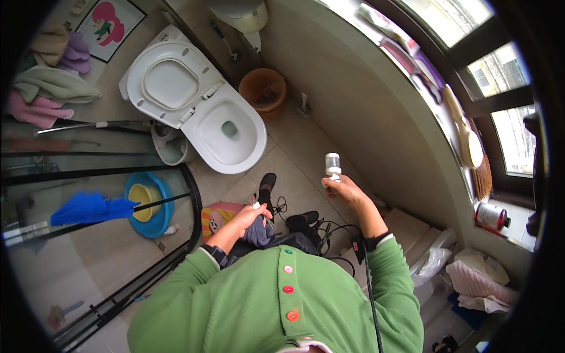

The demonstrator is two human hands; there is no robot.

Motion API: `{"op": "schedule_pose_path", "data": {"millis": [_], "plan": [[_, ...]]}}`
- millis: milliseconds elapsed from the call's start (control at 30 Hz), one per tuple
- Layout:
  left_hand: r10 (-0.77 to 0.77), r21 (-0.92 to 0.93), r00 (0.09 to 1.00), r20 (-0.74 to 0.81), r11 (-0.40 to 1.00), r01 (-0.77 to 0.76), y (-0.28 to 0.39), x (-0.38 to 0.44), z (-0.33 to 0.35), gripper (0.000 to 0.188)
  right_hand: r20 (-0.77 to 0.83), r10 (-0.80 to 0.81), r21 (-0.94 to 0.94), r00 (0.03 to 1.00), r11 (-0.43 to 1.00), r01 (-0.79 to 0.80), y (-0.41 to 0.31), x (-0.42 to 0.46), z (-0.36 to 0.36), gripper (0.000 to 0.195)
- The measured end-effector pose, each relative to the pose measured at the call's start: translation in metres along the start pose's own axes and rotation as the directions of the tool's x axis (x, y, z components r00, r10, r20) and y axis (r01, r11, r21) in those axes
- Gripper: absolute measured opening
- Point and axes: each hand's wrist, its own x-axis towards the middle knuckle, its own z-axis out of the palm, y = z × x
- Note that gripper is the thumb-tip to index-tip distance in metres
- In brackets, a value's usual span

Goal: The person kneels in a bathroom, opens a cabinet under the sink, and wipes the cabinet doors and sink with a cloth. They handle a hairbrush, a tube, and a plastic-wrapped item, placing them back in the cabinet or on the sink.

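In my right hand [346, 189], in front of the wall, is a small white bottle [333, 164] with a clear middle band. My fingers close around its lower end. My left hand [250, 219], lower and to the left, grips a bunched grey-blue cloth [258, 233]. A small white piece [256, 205], perhaps a cap, shows at its fingertips; its kind is hard to tell. Beyond both hands stands a white toilet [240, 150] with its lid and seat raised. A pink and yellow cartoon-printed item [215, 219] is partly hidden behind my left forearm.
An orange-brown bucket [263, 90] stands beside the toilet. Black cables [329, 234] run near my shoes. At left, a glass shower screen [194, 212] fronts a blue basin [163, 216]. Hairbrushes [472, 148] and a red bottle [492, 216] line the window ledge.
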Motion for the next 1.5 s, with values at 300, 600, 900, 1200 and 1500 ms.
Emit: {"op": "schedule_pose_path", "data": {"millis": [300, 600, 900, 1200, 1500], "plan": [[-0.143, -0.204, 0.989, -0.036, 0.97, 0.133, -0.009, -0.001, -0.094, 0.043, -0.099, 0.309, -0.036, 0.946, 0.949, -0.314, -0.057, 0.251, 0.084, 0.031], [-0.113, -0.298, 0.993, -0.04, 0.95, 0.096, 0.013, 0.018, -0.142, 0.044, -0.273, 0.003, -0.034, 0.962, 0.999, -0.012, -0.145, 0.378, 0.095, 0.051], [-0.158, 0.002, 0.986, 0.052, 0.987, 0.158, 0.074, 0.039, -0.137, 0.044, -0.281, 0.052, -0.043, 0.958, 0.997, -0.067, -0.024, 0.206, -0.001, 0.04], [-0.24, 0.446, 0.957, 0.165, 0.883, 0.145, 0.103, 0.043, -0.074, 0.045, -0.802, 0.358, 0.452, 0.478, 0.887, 0.094, 0.147, -0.093, -0.052, 0.037], [-0.351, 0.756, 0.919, 0.18, 0.647, 0.099, 0.117, 0.06, 0.053, 0.044, -0.972, 0.17, 0.092, -0.16, 0.909, 0.407, 0.234, -0.279, 0.016, 0.03]]}}
